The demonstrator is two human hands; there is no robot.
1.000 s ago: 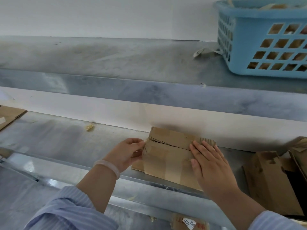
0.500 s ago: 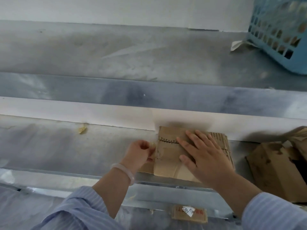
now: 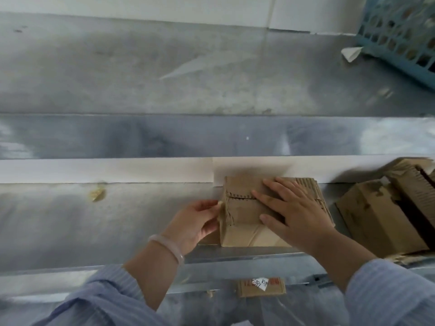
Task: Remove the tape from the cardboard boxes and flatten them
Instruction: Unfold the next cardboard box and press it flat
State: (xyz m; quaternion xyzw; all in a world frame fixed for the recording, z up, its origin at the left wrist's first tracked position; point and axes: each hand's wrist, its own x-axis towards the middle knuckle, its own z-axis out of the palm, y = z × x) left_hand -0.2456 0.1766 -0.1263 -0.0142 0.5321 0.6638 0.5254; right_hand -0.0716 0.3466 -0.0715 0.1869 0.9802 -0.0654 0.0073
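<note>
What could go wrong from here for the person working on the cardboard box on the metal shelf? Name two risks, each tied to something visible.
1. The cardboard box lies at the front edge of the shelf. The left hand pinches its left side, so a hard pull might drag it off, though the right hand presses it flat.
2. Its jagged torn seam might rip instead of folding cleanly.

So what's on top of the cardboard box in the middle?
The right hand lies flat on the cardboard box, fingers spread; the left hand pinches its left edge. Whatever sits under the palm is hidden.
</note>
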